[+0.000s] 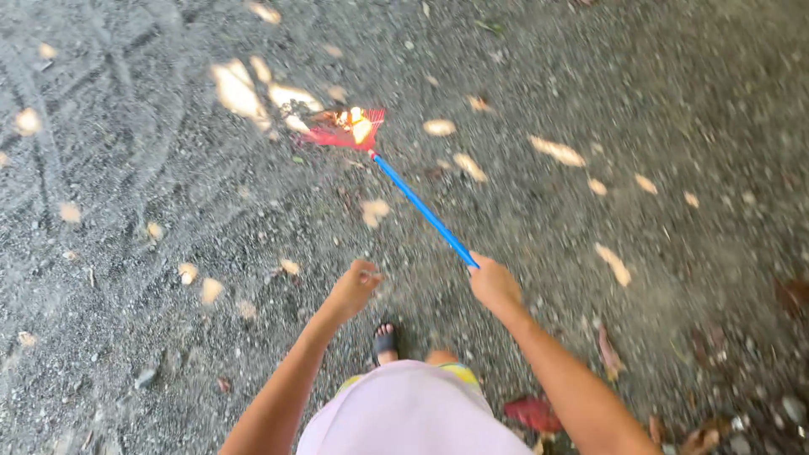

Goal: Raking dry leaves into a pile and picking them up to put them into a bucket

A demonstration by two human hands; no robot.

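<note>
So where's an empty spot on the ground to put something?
Bare gravel lies left of the left hand and right of the blue handle. Leaves crowd around the red rake head and beside the right hand, lower right.

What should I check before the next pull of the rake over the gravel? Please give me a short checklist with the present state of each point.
1. Right hand closed on the end of the blue handle: ok.
2. Left hand on the handle: not ok, it is off it, closed loosely in the air.
3. Red rake head down on the gravel ground: ok, it lies among pale leaves.
4. Leaf caught on the tines: ok, one pale leaf sits on the head.
5. Sandalled foot away from the rake head: ok, it is close to the body.
6. Tines unbroken: cannot tell, the picture is blurred.
</note>
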